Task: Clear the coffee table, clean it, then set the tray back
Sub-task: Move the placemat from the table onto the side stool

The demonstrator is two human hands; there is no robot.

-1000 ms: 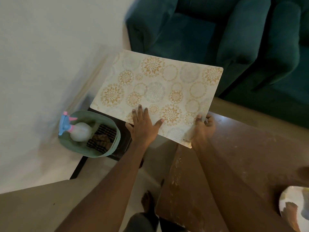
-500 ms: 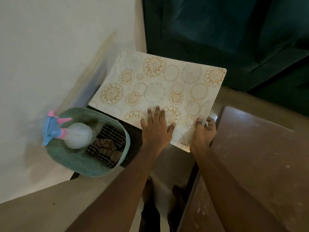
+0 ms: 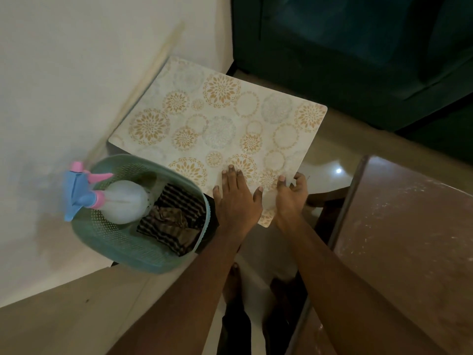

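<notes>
A cream mat (image 3: 220,124) with gold flower circles lies across a small dark side table by the wall. My left hand (image 3: 236,199) rests flat on the mat's near edge with its fingers straight. My right hand (image 3: 291,196) grips the mat's near right corner, thumb on top and fingers curled under the edge. The brown coffee table (image 3: 409,226) fills the right side, its top dusty and streaked.
A green perforated basket (image 3: 115,242) stands left of the mat, holding a white spray bottle (image 3: 125,201) with a blue and pink trigger and a striped dark cloth (image 3: 176,216). A teal sofa (image 3: 358,47) sits behind. My bare feet stand on the shiny floor below.
The mat has come down towards the side table and my view has tilted down and left. Both hands stayed on the mat's near edge; the patterned bowl left the view.
</notes>
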